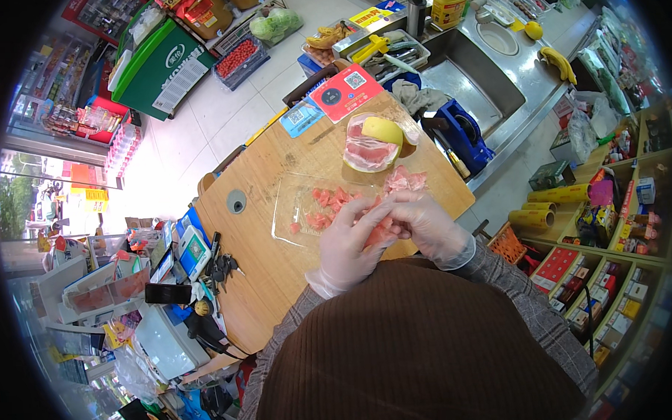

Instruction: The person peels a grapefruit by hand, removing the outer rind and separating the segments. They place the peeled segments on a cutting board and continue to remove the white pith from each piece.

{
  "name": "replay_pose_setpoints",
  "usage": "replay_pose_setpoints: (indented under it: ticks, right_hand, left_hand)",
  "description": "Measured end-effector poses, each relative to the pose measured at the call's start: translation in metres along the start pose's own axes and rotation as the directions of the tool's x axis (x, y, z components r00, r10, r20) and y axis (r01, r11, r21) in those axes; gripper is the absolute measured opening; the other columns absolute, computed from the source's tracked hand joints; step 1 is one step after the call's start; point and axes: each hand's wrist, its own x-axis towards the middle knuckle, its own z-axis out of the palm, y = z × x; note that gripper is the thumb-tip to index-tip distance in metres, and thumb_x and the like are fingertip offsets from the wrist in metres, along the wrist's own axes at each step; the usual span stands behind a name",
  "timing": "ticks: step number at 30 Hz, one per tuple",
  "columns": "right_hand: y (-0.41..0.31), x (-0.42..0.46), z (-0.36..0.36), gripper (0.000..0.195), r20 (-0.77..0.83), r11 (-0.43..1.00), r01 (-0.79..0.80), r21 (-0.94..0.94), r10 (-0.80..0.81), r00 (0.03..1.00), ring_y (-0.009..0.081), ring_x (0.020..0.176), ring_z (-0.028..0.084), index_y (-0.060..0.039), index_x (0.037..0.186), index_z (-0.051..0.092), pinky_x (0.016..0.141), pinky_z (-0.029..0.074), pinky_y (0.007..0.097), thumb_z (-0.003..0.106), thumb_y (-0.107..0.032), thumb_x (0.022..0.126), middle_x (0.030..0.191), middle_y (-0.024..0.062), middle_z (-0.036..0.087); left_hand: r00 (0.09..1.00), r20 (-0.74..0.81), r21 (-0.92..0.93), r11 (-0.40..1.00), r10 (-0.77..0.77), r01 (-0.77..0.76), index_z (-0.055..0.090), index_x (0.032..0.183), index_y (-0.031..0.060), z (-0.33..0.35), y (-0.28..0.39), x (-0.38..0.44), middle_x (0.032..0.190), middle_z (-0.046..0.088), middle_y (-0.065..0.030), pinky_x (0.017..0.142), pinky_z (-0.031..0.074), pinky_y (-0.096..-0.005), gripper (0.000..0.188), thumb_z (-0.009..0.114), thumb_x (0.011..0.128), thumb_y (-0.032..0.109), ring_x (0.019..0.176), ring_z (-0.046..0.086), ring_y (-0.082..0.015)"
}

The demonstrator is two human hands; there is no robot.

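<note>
My left hand and my right hand, both in clear thin gloves, meet near the front edge of a wooden table. Between them they grip a piece of pink pomelo flesh, partly hidden by the fingers. Beside the hands lies a clear plastic tray holding small pink pomelo pieces. Just beyond my right hand sits a heap of pomelo membrane or flesh. Farther back stands a partly peeled pomelo with a piece of yellow rind on it.
Printed red and blue cards lie at the table's far edge. Behind at right is a steel sink, with a blue tape dispenser or similar holder nearer. Keys, a phone and a scale-like device crowd the left side.
</note>
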Motion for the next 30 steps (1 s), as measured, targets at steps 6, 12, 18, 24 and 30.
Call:
replay_pose_setpoints:
  ticks: [6,12,18,24,30]
  right_hand:
    - [-0.002,-0.003,0.006,0.011,0.015,0.993,-0.045,0.113,0.044,0.999,0.0050,0.063,0.049,-0.0040,0.096,0.062,0.055,0.036,0.0202,0.057,-0.012,0.090,0.078,-0.0007,0.058]
    - [0.006,0.000,0.008,0.011,0.031,0.989,-0.016,0.146,0.012,0.999,0.0048,0.068,0.050,-0.0056,0.096,0.062,0.059,0.038,0.0204,0.060,-0.016,0.092,0.081,-0.0006,0.059]
    - [0.018,0.004,0.019,0.011,-0.020,0.967,0.036,0.254,-0.032,0.999,0.0060,0.072,0.054,-0.0057,0.099,0.061,0.062,0.043,0.0222,0.061,-0.015,0.093,0.088,-0.0002,0.060]
    - [0.030,0.007,0.019,0.012,-0.101,0.910,0.085,0.406,-0.048,0.994,0.0072,0.074,0.055,-0.0050,0.104,0.058,0.066,0.045,0.0225,0.057,-0.011,0.094,0.090,0.0003,0.060]
    - [0.021,0.003,0.003,0.009,-0.207,0.960,0.175,0.219,-0.129,0.970,0.0099,0.079,0.055,-0.0044,0.098,0.060,0.071,0.046,0.0245,0.053,-0.007,0.092,0.088,0.0030,0.059]
  left_hand:
    - [0.995,-0.101,-0.038,0.999,0.004,-0.008,0.066,0.111,0.0123,0.005,-0.005,0.000,0.094,0.061,-0.0086,0.066,0.052,-0.0332,0.036,0.075,0.076,0.011,0.080,0.064,-0.0255]
    - [0.996,-0.088,-0.091,0.996,0.015,-0.024,0.064,0.108,0.0110,0.010,-0.009,-0.001,0.089,0.060,-0.0083,0.064,0.050,-0.0328,0.029,0.073,0.081,0.014,0.076,0.063,-0.0260]
    - [0.972,-0.166,-0.352,0.931,-0.166,0.099,0.061,0.104,0.0057,0.030,-0.022,-0.015,0.086,0.058,-0.0072,0.064,0.049,-0.0312,0.020,0.068,0.089,0.016,0.073,0.060,-0.0196]
    - [0.920,-0.137,-0.829,0.551,-0.366,0.096,0.048,0.108,0.0056,0.046,-0.024,-0.022,0.090,0.052,-0.0055,0.066,0.047,-0.0267,0.018,0.053,0.100,0.021,0.074,0.054,-0.0132]
    - [0.851,0.150,-0.963,0.119,-0.503,0.240,0.048,0.111,0.0095,0.026,-0.022,-0.007,0.093,0.053,-0.0060,0.060,0.047,-0.0271,0.034,0.042,0.102,0.041,0.073,0.056,-0.0153]
